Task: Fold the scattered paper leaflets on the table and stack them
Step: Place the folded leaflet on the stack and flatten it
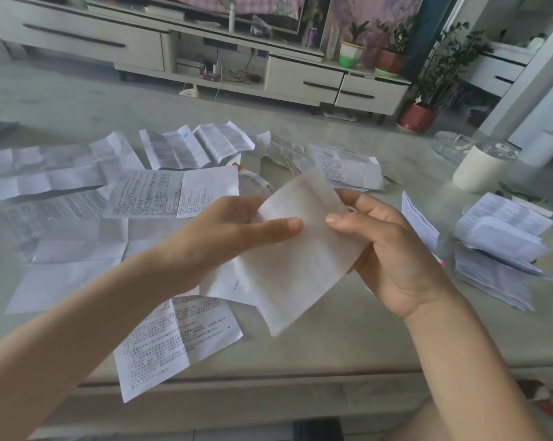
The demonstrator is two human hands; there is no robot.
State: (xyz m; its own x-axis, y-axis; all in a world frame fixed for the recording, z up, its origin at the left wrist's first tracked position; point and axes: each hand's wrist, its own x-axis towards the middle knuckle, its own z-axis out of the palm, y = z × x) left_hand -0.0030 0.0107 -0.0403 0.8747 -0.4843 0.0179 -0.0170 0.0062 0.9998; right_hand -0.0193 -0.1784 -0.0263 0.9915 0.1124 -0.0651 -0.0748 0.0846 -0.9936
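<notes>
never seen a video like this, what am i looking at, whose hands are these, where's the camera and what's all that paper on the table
There is no machine here: a person is working with bare hands. The single picture comes from a camera worn on the head, looking forward and down, so both arms reach in from the bottom. The left hand and right hand each pinch the same pale leaflet between thumb and fingers, raised above the table. Unfolded printed leaflets lie scattered over the table's left and middle, with one sheet overhanging the near edge. On the right sits a loose pile of folded leaflets, and beyond it a white cup.
</notes>
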